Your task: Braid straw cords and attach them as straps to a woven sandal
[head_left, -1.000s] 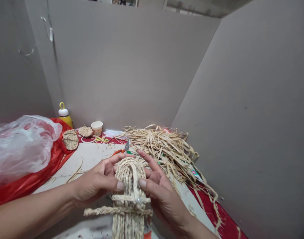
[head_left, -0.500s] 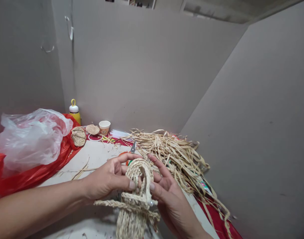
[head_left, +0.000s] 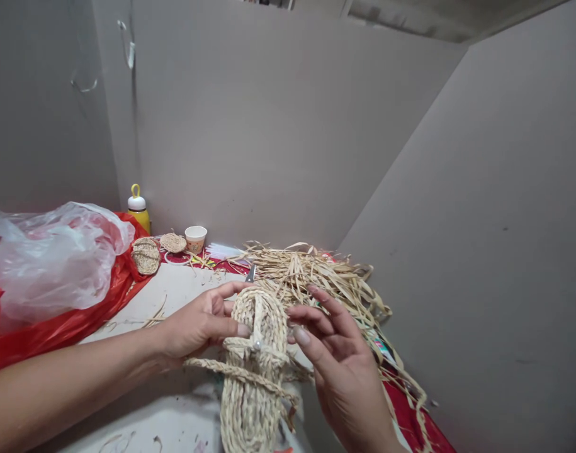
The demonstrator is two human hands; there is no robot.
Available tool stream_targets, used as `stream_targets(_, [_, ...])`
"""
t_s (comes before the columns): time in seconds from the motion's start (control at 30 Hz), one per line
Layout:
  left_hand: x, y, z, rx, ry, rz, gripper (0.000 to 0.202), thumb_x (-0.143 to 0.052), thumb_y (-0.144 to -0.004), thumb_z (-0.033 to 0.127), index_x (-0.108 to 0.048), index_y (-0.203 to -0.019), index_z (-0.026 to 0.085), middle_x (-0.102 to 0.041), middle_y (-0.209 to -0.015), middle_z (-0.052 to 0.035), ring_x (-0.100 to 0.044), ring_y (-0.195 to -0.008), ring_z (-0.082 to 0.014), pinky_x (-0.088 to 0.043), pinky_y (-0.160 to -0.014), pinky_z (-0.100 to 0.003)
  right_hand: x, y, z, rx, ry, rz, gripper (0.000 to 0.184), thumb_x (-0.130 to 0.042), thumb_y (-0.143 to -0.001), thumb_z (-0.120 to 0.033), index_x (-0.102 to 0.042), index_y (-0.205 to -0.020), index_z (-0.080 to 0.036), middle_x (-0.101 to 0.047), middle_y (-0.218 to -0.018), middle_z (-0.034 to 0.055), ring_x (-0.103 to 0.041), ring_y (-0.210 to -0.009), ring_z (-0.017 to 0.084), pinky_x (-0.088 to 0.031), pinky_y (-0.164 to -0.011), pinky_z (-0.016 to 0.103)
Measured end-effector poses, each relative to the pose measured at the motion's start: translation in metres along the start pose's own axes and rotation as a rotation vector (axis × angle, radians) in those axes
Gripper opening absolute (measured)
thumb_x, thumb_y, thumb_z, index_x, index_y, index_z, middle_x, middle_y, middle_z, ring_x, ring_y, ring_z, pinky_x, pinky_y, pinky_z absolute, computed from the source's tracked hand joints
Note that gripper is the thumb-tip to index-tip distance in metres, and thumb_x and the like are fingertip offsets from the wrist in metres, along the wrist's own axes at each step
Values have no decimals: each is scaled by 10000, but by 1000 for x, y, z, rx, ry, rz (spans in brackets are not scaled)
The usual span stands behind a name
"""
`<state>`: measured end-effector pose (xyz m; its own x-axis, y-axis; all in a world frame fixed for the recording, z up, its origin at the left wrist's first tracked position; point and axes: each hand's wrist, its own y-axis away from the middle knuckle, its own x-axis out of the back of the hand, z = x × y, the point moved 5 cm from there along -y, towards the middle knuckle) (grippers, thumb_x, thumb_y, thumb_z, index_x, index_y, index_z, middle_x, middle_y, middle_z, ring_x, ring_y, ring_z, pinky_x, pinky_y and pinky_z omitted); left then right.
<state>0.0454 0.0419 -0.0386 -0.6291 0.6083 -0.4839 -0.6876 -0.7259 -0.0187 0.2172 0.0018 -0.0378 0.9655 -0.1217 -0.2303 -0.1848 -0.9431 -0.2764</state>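
The woven sandal [head_left: 252, 409] is held up over the table [head_left: 184, 283], its toe end pinched between the thumb and fingers of the left hand [head_left: 197, 327]. The right hand [head_left: 344, 352] is open beside it; whether its fingertips touch cannot be told. The sole looks fully formed, and a strap with a bead [head_left: 257, 345] is in place, but a braid [head_left: 207, 365] across it has ends sticking out, seemingly unfinished.

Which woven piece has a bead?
The long one the left hand holds, bead on its strap; the disc by the cup and oval by red bag show none.
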Motion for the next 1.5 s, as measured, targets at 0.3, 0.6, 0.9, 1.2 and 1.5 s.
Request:
stream_targets(0.3, [4, 0, 1, -6, -8, 31, 690, -725, -747, 119, -447, -1373, 209, -701, -888, -49, -670, -754, -162, -476, -672, -239, 9, 5, -8, 134, 71, 109, 402, -778, -769, -253, -643, -1142, -317, -624, -843, -15, -592, -739, 102, -529, -689, 199])
stream_targets(0.6, [6, 0, 11, -139, -85, 138, 713, -744, -744, 156, -419, -1378, 189, -718, -993, -87, -667, -744, -148, -487, -667, -229, -3, 32, -27, 432, 344, 43, 317, -724, -775, -131, -723, -1018, -334, -743, -809, 11, -677, -650, 188, -578, -596, 321])
stream_targets(0.9, [10, 1, 14, -232, -34, 179, 729, -767, -679, 83, -473, -1334, 216, -695, -1105, -89, -668, -948, -200, -490, -814, -281, -32, 40, -25, 955, 763, -420, 838, -673, -726, 7, -400, -1453, -307, -783, -919, 66, -679, -591, 212, -501, -495, 317])
stream_targets(1.2, [8, 4, 19, -225, -54, 222, 690, -783, -706, 178, -471, -1322, 197, -710, -1026, -81, -669, -784, -162, -488, -650, -239, -5, 46, -12, 624, 391, 80, 413, -681, -799, -108, -672, -1144, -336, -696, -792, 18, -592, -602, 174, -475, -535, 299])
stream_targets(1.5, [3, 4, 10, -213, -15, 154, 660, -773, -727, 169, -482, -1318, 203, -709, -1074, -101, -672, -952, -209, -502, -791, -280, -19, 19, 8, -176, 2, -86, 738, -771, -744, -303, -407, -1387, -311, -676, -1013, 69, -648, -838, 212, -534, -719, 339])
